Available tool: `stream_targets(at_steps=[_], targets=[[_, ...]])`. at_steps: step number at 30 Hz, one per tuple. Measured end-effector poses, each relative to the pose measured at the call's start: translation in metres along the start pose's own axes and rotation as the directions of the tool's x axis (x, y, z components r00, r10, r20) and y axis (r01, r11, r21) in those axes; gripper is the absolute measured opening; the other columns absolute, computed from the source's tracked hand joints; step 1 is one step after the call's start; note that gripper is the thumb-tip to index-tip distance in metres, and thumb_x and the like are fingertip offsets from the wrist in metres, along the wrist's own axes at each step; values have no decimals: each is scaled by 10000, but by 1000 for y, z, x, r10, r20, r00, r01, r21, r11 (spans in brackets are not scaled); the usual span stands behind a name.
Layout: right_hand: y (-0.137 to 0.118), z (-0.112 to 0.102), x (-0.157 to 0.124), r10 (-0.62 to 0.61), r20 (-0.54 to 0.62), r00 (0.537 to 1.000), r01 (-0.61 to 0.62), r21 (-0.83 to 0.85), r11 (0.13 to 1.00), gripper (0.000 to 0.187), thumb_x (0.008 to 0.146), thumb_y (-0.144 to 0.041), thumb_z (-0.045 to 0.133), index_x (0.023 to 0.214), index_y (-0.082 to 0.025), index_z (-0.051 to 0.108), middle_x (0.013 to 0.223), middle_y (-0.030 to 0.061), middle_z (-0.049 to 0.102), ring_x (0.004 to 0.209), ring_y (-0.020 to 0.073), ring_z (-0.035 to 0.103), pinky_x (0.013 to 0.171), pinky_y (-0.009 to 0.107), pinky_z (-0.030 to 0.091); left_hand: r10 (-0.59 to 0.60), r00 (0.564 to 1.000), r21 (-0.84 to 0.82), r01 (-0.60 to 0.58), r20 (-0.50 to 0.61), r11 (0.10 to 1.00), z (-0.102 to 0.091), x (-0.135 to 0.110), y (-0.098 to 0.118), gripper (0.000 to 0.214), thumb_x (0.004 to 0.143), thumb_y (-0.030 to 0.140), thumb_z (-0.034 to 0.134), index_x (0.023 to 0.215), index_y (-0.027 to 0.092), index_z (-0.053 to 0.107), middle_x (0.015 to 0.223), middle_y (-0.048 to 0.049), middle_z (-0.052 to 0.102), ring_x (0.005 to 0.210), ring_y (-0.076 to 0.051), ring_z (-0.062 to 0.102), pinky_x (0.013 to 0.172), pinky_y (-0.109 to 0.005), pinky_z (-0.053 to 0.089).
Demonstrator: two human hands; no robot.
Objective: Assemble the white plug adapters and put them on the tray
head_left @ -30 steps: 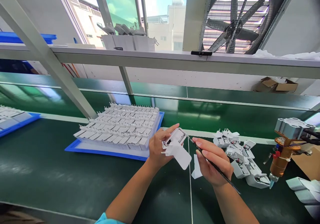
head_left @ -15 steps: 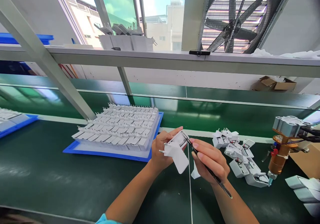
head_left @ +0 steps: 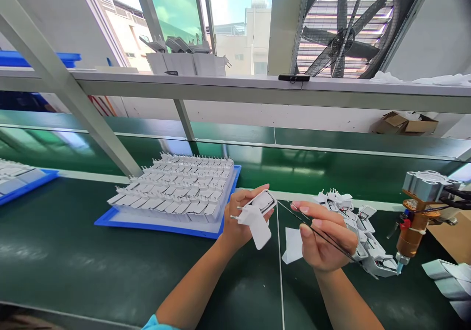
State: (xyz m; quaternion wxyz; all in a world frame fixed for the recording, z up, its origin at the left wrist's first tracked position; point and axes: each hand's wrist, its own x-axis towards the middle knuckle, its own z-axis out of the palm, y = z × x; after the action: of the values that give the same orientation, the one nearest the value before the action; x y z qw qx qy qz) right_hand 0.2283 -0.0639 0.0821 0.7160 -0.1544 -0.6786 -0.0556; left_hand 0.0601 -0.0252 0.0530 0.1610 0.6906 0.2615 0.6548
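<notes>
My left hand (head_left: 237, 219) grips a white plastic housing (head_left: 263, 201) with two pins sticking out on its left side. A white flap or cover piece (head_left: 257, 227) hangs from the housing's lower side. My right hand (head_left: 329, 234) is closed on a pair of dark tweezers (head_left: 320, 233), whose tips point left at the housing's right edge. Whether the tips touch it I cannot tell. Just left of my right hand, a white paper-like piece (head_left: 292, 245) lies on the green work surface, partly hidden by the fingers.
A blue tray (head_left: 154, 227) with rows of white housings stands left of my hands. More white housings (head_left: 371, 246) with wires lie at right, beside a copper-coloured nozzle tool (head_left: 414, 229). Further white parts (head_left: 447, 278) sit at the right edge. A metal shelf beam (head_left: 235, 89) crosses above.
My right hand has moved right with the tweezers, drawing their tips from inside the housing to its edge. The housing has tilted slightly in my left hand. More of the white piece shows.
</notes>
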Motion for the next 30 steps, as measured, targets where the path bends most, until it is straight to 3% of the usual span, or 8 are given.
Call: stream_targets(at_steps=[5, 10, 14, 17, 22, 24, 27, 30], targets=[[38, -12, -1, 291, 283, 914, -182, -356, 917, 294, 878, -61, 558, 1101, -239, 630, 1150, 94, 621, 962, 179, 681, 788, 346, 603, -256, 964, -28, 259, 71, 966, -5, 7, 2, 320, 829, 302, 704, 1102, 178, 593, 1128, -131, 730, 1028, -261, 708, 816, -354, 601], [99, -11, -39, 721, 622, 305, -165, -712, 683, 341, 858, 18, 421, 995, -171, 669, 1283, 121, 596, 937, 152, 671, 786, 298, 536, -396, 906, -135, 416, 150, 899, -8, 11, 0, 364, 828, 380, 688, 1102, 150, 620, 1086, -135, 750, 953, -264, 723, 790, -357, 600], [116, 0, -70, 735, 677, 42, -140, -724, 675, 128, 838, -42, 587, 788, -133, 662, 908, 46, 690, 779, 126, 646, 754, 281, 521, -387, 906, -80, 404, 171, 911, -8, 9, -6, 365, 835, 381, 683, 1117, 154, 636, 1068, -123, 751, 930, -251, 720, 768, -335, 588], [113, 5, -76, 723, 688, -57, -143, -723, 676, 29, 838, -140, 663, 810, -140, 659, 905, 23, 696, 800, 137, 644, 754, 304, 530, -306, 946, 96, 297, 104, 950, -8, 8, -7, 340, 821, 327, 695, 1124, 180, 648, 1005, -84, 747, 861, -225, 700, 735, -326, 566], [94, -1, -46, 750, 655, 90, -203, -725, 658, 266, 840, -94, 572, 1053, -205, 687, 1105, 67, 710, 908, 191, 682, 749, 287, 508, 132, 990, 477, -140, 51, 867, -8, 14, -6, 426, 776, 162, 661, 1195, 219, 611, 1030, -82, 683, 900, -239, 594, 790, -372, 503], [78, -5, -28, 749, 600, 279, -270, -700, 661, 304, 950, -183, 433, 1187, -216, 621, 1192, 81, 676, 970, 184, 673, 790, 298, 519, 208, 977, 567, -202, 55, 799, -8, 15, -8, 474, 774, 115, 621, 1232, 229, 575, 1030, -90, 637, 940, -251, 569, 816, -382, 494], [47, -7, -6, 612, 318, 724, -426, -491, 760, 271, 993, -275, 374, 1082, -210, 622, 962, 50, 700, 851, 149, 673, 760, 278, 540, 189, 979, 608, -194, 73, 770, -6, 14, -12, 572, 742, 40, 569, 1274, 246, 523, 1051, -86, 574, 974, -243, 575, 811, -353, 509], [20, -3, 4, 547, 171, 819, -480, -317, 818, 197, 928, -366, 546, 1043, -216, 603, 684, -32, 614, 588, 108, 593, 589, 222, 521, 166, 983, 595, -180, 79, 783, -5, 10, -16, 625, 718, 8, 559, 1292, 248, 497, 1082, -85, 546, 993, -235, 589, 784, -322, 524]])
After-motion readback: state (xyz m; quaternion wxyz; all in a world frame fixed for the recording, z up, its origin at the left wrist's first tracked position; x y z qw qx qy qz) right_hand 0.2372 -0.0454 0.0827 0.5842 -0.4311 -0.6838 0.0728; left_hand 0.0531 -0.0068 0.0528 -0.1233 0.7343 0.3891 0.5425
